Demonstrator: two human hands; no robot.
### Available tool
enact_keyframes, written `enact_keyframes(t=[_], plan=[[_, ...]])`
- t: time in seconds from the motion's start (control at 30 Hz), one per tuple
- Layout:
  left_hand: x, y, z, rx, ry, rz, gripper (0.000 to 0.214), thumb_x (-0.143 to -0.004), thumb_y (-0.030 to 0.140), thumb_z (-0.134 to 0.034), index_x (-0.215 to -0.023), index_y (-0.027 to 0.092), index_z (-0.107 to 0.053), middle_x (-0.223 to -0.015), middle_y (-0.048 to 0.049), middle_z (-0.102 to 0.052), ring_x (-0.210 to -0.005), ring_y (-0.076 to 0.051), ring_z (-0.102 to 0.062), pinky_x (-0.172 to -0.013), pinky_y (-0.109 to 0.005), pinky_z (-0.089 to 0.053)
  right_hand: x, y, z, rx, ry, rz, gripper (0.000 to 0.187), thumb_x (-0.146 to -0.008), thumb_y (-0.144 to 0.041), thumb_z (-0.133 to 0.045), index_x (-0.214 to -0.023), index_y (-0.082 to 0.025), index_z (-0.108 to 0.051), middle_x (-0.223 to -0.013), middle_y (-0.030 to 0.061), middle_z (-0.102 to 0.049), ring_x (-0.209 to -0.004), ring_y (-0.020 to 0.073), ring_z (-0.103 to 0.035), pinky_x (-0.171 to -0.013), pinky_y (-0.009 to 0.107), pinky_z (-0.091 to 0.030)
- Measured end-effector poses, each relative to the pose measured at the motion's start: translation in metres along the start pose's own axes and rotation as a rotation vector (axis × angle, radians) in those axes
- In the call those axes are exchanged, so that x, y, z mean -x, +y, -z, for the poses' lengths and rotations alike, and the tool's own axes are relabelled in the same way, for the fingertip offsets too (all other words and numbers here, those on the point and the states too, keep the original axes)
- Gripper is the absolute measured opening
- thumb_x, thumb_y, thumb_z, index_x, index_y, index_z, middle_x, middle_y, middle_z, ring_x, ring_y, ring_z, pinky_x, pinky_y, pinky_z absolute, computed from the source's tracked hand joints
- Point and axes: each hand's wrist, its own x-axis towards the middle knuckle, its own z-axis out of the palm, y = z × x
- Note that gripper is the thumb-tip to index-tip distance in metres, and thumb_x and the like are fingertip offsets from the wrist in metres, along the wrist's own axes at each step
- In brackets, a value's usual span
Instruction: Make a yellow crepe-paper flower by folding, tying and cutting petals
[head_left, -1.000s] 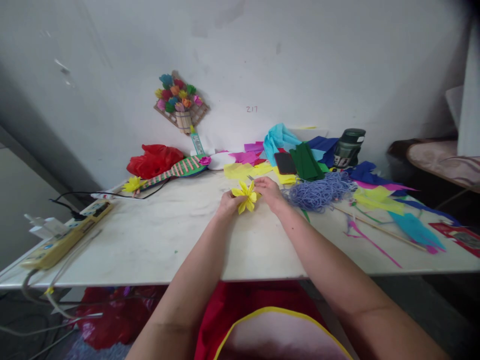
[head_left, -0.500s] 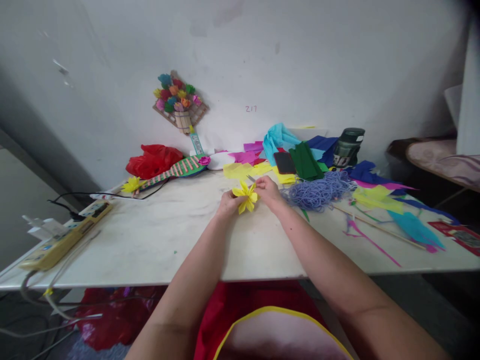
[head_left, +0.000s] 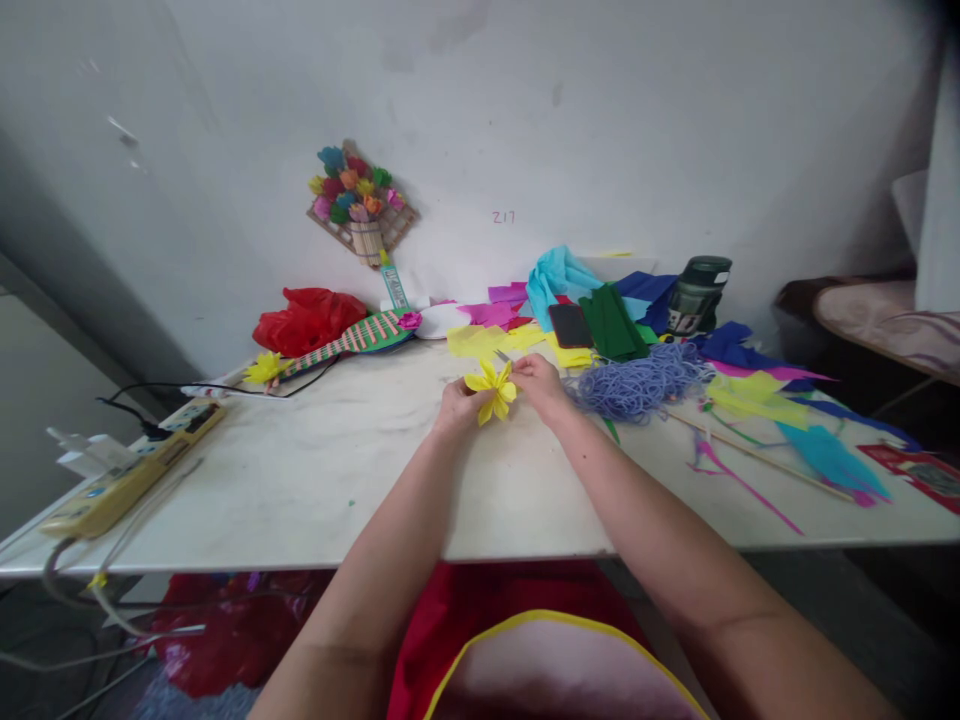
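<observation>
A yellow paper flower [head_left: 495, 388] with pointed, spread petals is held up over the white table, between my two hands. My left hand [head_left: 459, 405] is closed on the flower's left side, its thumb near the centre. My right hand [head_left: 538, 380] has its fingers pinched at the flower's right edge, on a petal as far as I can see. Just beyond those fingers a small grey pointed tip [head_left: 502, 356] shows; I cannot make out what it belongs to. Yellow crepe paper [head_left: 495, 341] lies behind the hands.
To the right lie a heap of blue-purple yarn [head_left: 637, 385], a phone [head_left: 570, 326], green paper [head_left: 613, 322], a dark jar [head_left: 697, 296] and a thin stick [head_left: 765, 458]. On the left are a decorated lute shape [head_left: 360, 338], a red bag [head_left: 307, 318] and a power strip [head_left: 142, 470].
Both hands stay almost in place around the yellow flower. The flower looks turned very slightly, and the camera view has shifted a little.
</observation>
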Motion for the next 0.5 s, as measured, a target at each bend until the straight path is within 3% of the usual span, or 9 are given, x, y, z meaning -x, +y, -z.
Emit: enact_keyframes(t=[0.3, 0.5], plan=[[-0.001, -0.004, 0.0, -0.096, 0.064, -0.097, 0.024, -0.054, 0.027, -0.066, -0.07, 0.01, -0.062, -0.062, -0.0023, -0.061, -0.054, -0.013, -0.053, -0.051, -0.023, -0.04, 0.005, -0.008, 0.002, -0.032, -0.077, -0.006, 0.01, -0.057, -0.027, -0.059, -0.06, -0.016, -0.057, -0.056, -0.0031, -0.055, -0.056, 0.0115, -0.05, -0.059, 0.024, -0.038], [-0.003, -0.007, 0.001, -0.185, 0.072, -0.162, 0.022, -0.056, 0.028, -0.064, -0.069, 0.011, -0.06, -0.06, -0.0009, -0.058, -0.054, -0.011, -0.05, -0.05, -0.021, -0.037, 0.005, -0.01, 0.004, -0.114, -0.101, -0.06, 0.014, -0.057, -0.029, -0.06, -0.061, -0.016, -0.063, -0.064, 0.0001, -0.062, -0.067, 0.0147, -0.057, -0.066, 0.025, -0.041]])
